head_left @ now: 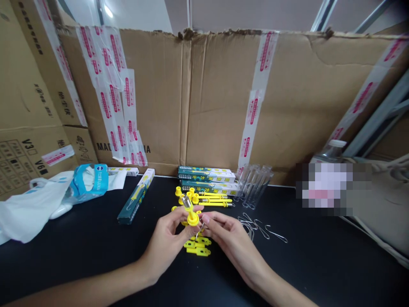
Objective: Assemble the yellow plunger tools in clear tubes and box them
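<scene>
Between the fingertips of my left hand [171, 238] is a yellow plastic spring scale part [192, 218] with a round flange and a silvery metal end pointing up. My right hand [225, 234] is closed in a pinch right beside it, on a thin metal wire [201, 228] that is mostly hidden by the fingers. Below both hands lie several flat yellow plastic tabs [198, 251]. Just beyond them are yellow flanged caps [178, 191] and yellow rods [215, 204] with metal ends, partly covered by the held part.
Printed spring scale boxes [207, 187] are stacked at the back; another box [136, 196] lies left. Clear plastic tubes [255, 185] stand right of the stack, with metal wire hooks [262, 230] in front. A blue tissue pack [89, 181], a bottle [334, 149] and cardboard walls [220, 98] surround the black tabletop [96, 247].
</scene>
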### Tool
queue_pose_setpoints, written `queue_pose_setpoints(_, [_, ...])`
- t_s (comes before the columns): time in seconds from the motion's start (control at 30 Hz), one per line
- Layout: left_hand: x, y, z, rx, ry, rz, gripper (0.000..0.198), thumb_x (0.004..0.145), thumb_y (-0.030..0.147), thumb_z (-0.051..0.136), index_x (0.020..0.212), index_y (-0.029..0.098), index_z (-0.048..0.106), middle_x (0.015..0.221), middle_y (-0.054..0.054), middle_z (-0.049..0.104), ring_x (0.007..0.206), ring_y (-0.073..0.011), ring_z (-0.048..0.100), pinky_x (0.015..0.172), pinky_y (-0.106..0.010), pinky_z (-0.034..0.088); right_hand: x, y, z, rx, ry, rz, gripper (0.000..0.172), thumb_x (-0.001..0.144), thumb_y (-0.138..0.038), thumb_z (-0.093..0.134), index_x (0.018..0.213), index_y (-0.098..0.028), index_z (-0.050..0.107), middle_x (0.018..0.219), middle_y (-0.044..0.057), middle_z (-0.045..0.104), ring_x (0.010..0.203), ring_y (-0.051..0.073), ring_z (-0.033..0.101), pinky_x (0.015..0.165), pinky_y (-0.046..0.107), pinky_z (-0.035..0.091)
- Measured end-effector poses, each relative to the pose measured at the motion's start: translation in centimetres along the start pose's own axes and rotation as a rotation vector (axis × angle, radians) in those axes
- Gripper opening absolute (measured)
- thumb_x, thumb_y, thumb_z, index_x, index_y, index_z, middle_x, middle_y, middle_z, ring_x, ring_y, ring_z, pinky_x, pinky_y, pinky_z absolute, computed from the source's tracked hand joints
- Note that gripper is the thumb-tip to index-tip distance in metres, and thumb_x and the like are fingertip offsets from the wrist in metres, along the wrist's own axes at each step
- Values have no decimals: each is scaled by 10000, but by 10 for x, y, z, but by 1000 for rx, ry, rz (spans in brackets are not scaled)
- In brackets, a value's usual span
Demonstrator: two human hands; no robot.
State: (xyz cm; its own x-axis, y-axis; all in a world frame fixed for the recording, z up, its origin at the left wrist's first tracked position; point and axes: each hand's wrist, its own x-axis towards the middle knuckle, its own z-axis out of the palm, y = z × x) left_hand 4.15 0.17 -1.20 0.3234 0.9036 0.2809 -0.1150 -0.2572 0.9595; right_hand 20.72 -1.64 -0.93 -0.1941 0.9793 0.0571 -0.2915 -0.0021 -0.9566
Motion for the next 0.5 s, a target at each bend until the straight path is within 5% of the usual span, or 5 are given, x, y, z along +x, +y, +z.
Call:
queue_pose_setpoints(0.2, [2, -6, -5, 259, 47, 92, 169, 883, 337, 661, 856, 172, 687, 1061, -103, 687, 1061, -268, 624, 963, -366, 467, 3, -6, -7, 9, 28, 10, 370, 723, -451, 828, 977, -186, 780, 972, 74, 769, 956, 219, 687, 959, 366, 481])
queue_pose_setpoints(0.33, [3, -7, -6, 254, 75, 78, 183, 881, 342, 631, 823, 171, 661, 866, -50, 654, 823, -204, 614, 741, -286, 492, 4, -8, -10, -105, 53, -50, 358, 708, -442, 835, 968, -205, 773, 1002, 57, 764, 978, 221, 689, 951, 363, 504])
queue_pose_setpoints(0.5, [3, -2, -5, 253, 61, -25, 245, 878, 379, 598, 735, 196, 520, 605, 53, 502, 550, -119, 452, 544, -218, 358, 1, -5, -8, -271, 31, -159, 279, 749, -423, 804, 936, -225, 742, 974, 41, 752, 918, 221, 692, 873, 358, 546])
